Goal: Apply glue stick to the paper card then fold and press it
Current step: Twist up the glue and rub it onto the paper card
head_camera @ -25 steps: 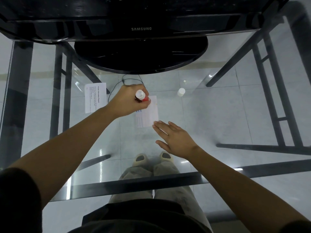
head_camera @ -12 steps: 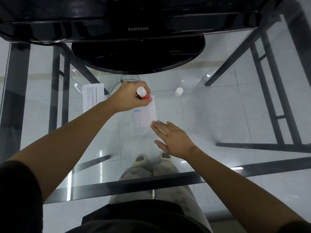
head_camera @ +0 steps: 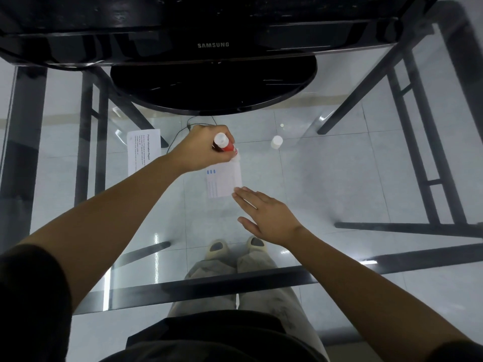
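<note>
A small white paper card [head_camera: 224, 180] with blue marks lies flat on the glass table. My left hand [head_camera: 202, 150] is shut on a red glue stick [head_camera: 225, 145] with a white end, its tip touching the card's far edge. My right hand [head_camera: 264, 214] rests flat with fingers spread, and its fingertips press the card's near right corner. The glue stick's white cap [head_camera: 276, 141] stands on the glass to the right of the card.
A black Samsung monitor with a round stand [head_camera: 213, 87] fills the far side of the table. A printed sheet [head_camera: 143, 150] lies left of my left hand. A thin black cable [head_camera: 183, 131] runs behind it. Table legs and my feet show through the glass.
The glue stick has slid slightly toward the far edge of the card. My right hand has stayed on the card's near corner.
</note>
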Demonstrator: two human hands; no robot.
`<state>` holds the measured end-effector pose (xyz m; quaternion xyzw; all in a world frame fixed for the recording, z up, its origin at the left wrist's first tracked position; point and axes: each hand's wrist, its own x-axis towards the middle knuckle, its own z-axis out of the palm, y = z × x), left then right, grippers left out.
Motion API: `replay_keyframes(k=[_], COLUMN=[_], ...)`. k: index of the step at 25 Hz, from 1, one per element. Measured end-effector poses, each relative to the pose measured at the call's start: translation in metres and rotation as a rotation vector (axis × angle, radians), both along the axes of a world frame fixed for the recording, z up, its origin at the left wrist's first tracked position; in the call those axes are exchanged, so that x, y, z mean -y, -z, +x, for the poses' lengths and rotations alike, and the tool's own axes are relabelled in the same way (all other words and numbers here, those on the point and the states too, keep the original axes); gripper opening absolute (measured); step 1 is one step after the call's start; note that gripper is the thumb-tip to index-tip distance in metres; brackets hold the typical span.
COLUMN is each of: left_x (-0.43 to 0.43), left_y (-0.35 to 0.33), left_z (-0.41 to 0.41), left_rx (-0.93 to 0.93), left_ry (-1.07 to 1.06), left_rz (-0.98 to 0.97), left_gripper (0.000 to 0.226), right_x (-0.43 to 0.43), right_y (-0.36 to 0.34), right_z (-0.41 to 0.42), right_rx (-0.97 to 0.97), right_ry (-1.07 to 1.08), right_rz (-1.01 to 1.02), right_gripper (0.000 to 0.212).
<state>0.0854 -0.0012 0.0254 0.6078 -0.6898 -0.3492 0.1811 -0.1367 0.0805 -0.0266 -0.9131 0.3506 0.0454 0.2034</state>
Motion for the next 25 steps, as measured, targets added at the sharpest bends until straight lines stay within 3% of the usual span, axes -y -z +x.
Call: replay_keyframes(k=[3, 6, 10, 15, 20, 25], left_x=[0.0, -0.005, -0.002, -0.021, -0.016, -0.044], left_y=[0.001, 0.003, -0.001, -0.004, -0.006, -0.005], left_z=[0.001, 0.0, 0.005, 0.011, 0.021, 0.013], left_rx=[0.01, 0.026, 0.02, -0.005, 0.07, -0.048], left_ry=[-0.081, 0.02, -0.133, 0.065, -0.125, 0.066], left_rz=[-0.096, -0.051, -0.145, -0.046, -0.14, -0.047], left_gripper=[0.019, 0.02, 0.017, 0.018, 0.018, 0.016], right_x=[0.0, -0.001, -0.001, 0.0, -0.001, -0.001], right_y=[-0.001, -0.001, -0.002, 0.0, -0.001, 0.002], right_z=[0.0, 0.001, 0.0, 0.0, -0.001, 0.0], right_rx=[0.001, 0.017, 0.024, 0.014, 0.013, -0.005], right_ry=[0.003, 0.007, 0.008, 0.001, 0.002, -0.006], right_rz=[0.018, 0.017, -0.03, -0.013, -0.058, -0.008], right_gripper=[0.056, 0.056, 0.055, 0.055, 0.054, 0.056])
